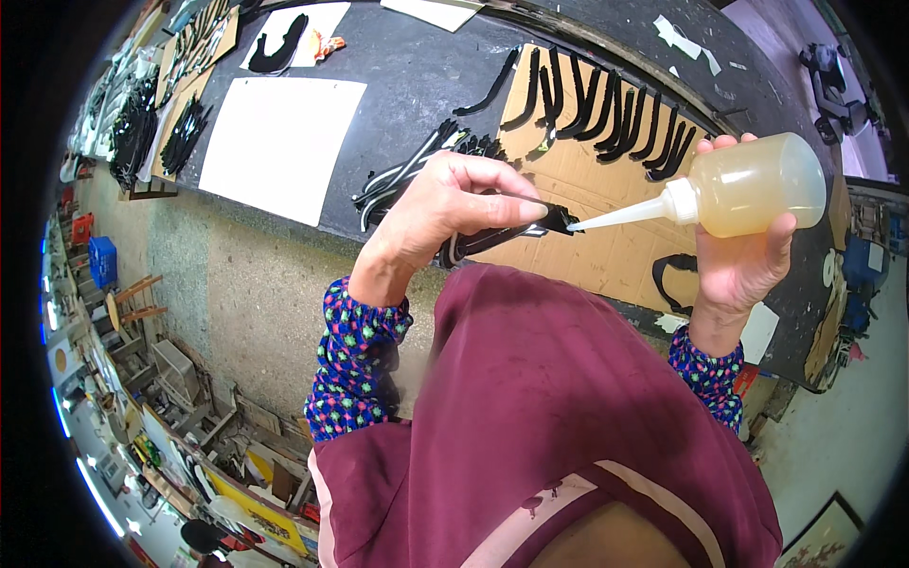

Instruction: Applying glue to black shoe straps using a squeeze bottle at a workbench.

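Note:
My left hand (464, 204) pinches a black strip (557, 220) with a pale edge between thumb and fingers, just above the near edge of a cardboard sheet (592, 189). In my right hand (743, 270) is a squeeze bottle (762, 185), lying on its side and partly filled with yellowish liquid. Its long white nozzle (625, 215) points left, and the tip meets the end of the strip or sits very close to it. Several short black strips (620, 118) lie in a row along the far part of the cardboard. A bundle of black and grey strips (393, 180) rests beside my left hand.
A white sheet (279, 147) lies on the dark tabletop (407, 71) to the left. Beyond it, a black curved piece (279, 45) rests on white paper. Dark strip piles (185, 133) stand at the far left. A black loop (674, 282) lies below the bottle.

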A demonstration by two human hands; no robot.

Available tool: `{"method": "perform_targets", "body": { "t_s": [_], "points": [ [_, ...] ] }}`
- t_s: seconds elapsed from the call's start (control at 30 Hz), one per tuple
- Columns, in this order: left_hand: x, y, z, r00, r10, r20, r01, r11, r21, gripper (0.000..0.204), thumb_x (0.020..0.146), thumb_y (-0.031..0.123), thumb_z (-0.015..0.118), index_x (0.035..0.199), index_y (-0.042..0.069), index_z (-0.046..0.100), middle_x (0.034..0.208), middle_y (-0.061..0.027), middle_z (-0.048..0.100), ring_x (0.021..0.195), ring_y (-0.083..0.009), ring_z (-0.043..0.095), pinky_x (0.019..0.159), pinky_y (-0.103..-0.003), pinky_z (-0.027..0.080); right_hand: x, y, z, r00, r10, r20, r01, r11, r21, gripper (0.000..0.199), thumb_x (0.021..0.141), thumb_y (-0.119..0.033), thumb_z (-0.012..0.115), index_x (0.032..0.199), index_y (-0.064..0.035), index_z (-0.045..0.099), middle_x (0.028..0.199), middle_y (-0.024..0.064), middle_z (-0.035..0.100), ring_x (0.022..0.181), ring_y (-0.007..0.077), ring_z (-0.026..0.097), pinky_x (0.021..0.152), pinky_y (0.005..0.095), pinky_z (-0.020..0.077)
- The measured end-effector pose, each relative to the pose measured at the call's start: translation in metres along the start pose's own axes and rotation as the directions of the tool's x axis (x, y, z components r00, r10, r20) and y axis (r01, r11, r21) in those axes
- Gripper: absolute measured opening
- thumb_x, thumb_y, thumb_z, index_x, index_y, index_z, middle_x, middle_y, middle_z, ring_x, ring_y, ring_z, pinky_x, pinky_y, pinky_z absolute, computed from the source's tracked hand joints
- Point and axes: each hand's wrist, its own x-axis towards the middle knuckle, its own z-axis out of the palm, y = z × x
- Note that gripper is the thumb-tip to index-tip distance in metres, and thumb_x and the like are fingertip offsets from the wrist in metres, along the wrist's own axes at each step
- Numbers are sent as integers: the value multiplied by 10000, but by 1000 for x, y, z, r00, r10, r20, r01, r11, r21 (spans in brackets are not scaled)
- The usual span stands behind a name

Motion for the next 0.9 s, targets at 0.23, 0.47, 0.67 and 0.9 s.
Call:
{"method": "perform_targets", "body": {
  "t_s": [0.23, 0.47, 0.67, 0.9],
  "points": [
    [0, 1, 0, 1000, -11, -9, 11, 1000, -2, 99, 696, 67, 661, 768, 3, 639, 653, -1, 585, 572, -41, 519, 529, -164, 387, -1, 2, -1, 1000, 3, -11, -3, 1000, -7, 809, 648, -329, 727, 1246, 11, 301, 1208, 198, 411, 1180, 361, 341, 968, 456, 322],
    [1, -2, 0, 999, -4, -43, 3, 1000, -21, 95, 693, 74, 664, 764, 15, 641, 618, 27, 551, 521, -21, 460, 472, -157, 326, -3, 4, -7, 1000, 17, -9, -18, 998, -57, 767, 645, -381, 704, 1200, 18, 355, 1132, 211, 460, 1100, 351, 424, 979, 458, 291],
    [-2, 2, 2, 999, -23, -41, 25, 998, 49, 93, 690, 88, 668, 756, 28, 643, 582, 58, 499, 494, -3, 384, 441, -167, 247, -2, -2, -12, 999, 30, 27, -31, 999, 39, 773, 663, -346, 706, 1225, 21, 322, 1185, 200, 417, 1151, 359, 369, 968, 454, 312],
    [-1, -5, -2, 1000, -1, 1, 1, 999, 53, 121, 713, 113, 675, 787, 20, 649, 608, 43, 545, 528, 1, 427, 463, -157, 300, -3, 4, -8, 999, 28, -37, -25, 996, 81, 716, 674, -356, 691, 1199, 6, 366, 1144, 210, 457, 1107, 365, 419, 956, 449, 324]
  ]
}}
